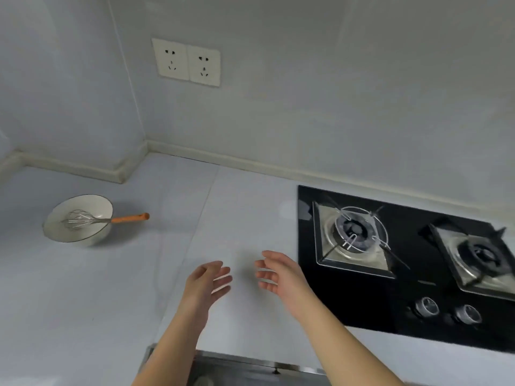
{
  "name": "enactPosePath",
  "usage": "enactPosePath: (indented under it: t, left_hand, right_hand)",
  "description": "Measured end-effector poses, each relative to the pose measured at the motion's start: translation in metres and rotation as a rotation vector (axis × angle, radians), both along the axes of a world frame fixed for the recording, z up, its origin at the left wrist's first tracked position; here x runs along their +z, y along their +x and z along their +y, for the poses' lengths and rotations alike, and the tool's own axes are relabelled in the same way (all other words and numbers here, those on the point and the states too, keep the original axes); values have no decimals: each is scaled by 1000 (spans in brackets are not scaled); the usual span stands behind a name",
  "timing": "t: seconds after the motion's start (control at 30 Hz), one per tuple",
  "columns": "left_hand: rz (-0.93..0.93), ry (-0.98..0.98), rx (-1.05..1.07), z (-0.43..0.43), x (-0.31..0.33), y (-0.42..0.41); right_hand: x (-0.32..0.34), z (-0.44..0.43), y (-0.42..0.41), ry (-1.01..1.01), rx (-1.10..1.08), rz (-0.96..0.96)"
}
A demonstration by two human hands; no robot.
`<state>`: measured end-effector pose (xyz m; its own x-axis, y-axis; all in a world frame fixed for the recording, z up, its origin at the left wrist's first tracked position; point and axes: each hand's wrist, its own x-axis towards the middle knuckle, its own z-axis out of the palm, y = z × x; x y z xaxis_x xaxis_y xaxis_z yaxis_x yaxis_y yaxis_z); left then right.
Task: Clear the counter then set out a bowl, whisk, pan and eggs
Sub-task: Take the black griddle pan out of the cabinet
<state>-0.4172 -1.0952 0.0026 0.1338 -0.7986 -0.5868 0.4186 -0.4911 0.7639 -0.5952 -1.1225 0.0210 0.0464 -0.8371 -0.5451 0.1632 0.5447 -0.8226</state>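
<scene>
A white bowl (pixel 60 234) with a dark rim stands on the pale counter (pixel 239 207) at the left. A wire whisk (pixel 80 220) lies in it, its orange handle (pixel 129 218) sticking out over the rim to the right. My left hand (pixel 204 282) and my right hand (pixel 278 275) hover over the middle of the counter, palms facing each other, fingers relaxed and holding nothing. Both are well to the right of the bowl. No pan or eggs are in view.
A black glass gas hob (pixel 359 299) with two burners and two knobs fills the right side. A double wall socket (pixel 188 62) sits on the back wall. A metal edge (pixel 237 359) shows at the counter's front, below my arms.
</scene>
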Motion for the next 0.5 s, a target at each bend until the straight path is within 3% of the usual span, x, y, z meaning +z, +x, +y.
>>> enactPosePath:
  t: [0.13,0.5]
  left_hand:
    - [-27,-90,-146,21,27,-98]
    - [-23,-160,-595,174,53,-385]
  right_hand:
    - [13,52,-102,-39,-167,-8]
    - [36,260,-382,-81,-732,-91]
